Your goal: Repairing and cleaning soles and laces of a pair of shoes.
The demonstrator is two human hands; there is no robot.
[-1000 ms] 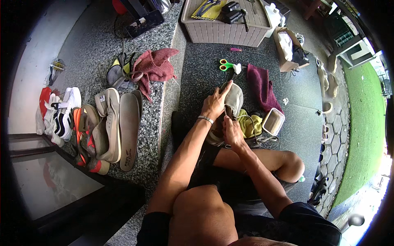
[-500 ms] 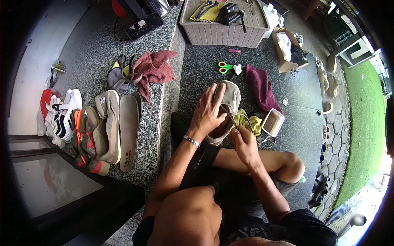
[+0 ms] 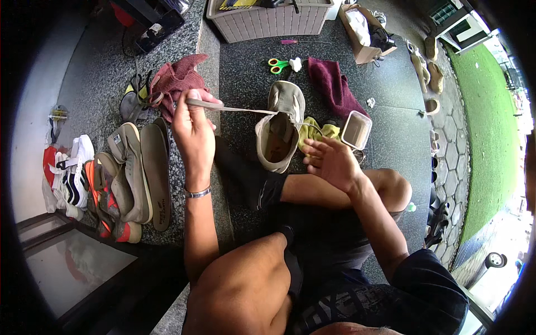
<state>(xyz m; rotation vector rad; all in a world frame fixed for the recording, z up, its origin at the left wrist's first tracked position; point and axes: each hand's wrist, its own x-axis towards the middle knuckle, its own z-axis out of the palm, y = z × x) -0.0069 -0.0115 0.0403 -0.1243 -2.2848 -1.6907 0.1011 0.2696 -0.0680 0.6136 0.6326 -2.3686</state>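
Observation:
A grey-beige shoe (image 3: 286, 99) stands on the dark stone surface in front of me, its toe pointing away and its opening facing up. From its upper a flat beige shoelace (image 3: 237, 109) runs taut to the left. My left hand (image 3: 192, 131) is closed on that lace, pinching it between thumb and fingers, well clear of the shoe. My right hand (image 3: 334, 159) is open beside the shoe's right side, fingers stretched and nothing gripped. Near its fingertips, another stretch of lace curves over a yellow-green cloth (image 3: 315, 131).
Right of the shoe are a clear plastic tub (image 3: 356, 129) and a maroon cloth (image 3: 334, 84). Green-handled scissors (image 3: 276, 66) lie beyond the toe. At left stand several shoes (image 3: 134, 173), an insole (image 3: 155, 178) and a reddish cloth (image 3: 176, 81). A ribbed bin (image 3: 268, 23) stands at the back.
My left hand has left the shoe and moved left, drawing the lace out straight. My right hand has opened and dropped slightly away from the lace. The view has shifted.

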